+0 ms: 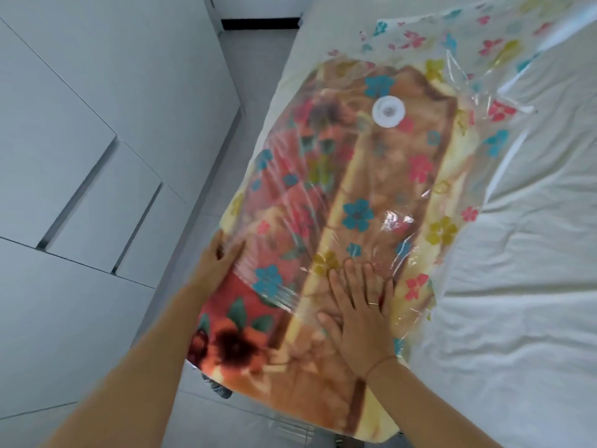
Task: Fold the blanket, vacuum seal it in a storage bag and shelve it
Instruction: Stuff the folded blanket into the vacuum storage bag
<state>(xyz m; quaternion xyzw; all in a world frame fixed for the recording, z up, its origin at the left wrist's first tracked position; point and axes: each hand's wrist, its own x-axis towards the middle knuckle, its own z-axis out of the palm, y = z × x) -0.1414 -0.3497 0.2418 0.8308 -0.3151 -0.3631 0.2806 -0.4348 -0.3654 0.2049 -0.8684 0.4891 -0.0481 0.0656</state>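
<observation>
Plush blanket partly inside clear flower-printed storage bag; round white valve beyond hands; left hand flat at bag edge, right hand spread flat atop.

9 o'clock: white flat-front cabinet doors, dark gaps between panels | 12 to 7 o'clock: strip of pale grey tiled floor | 12 o'clock: black skirting under a white wall | 3 o'clock: bed, creased white sheet | light: even, cool, soft-shadowed
</observation>
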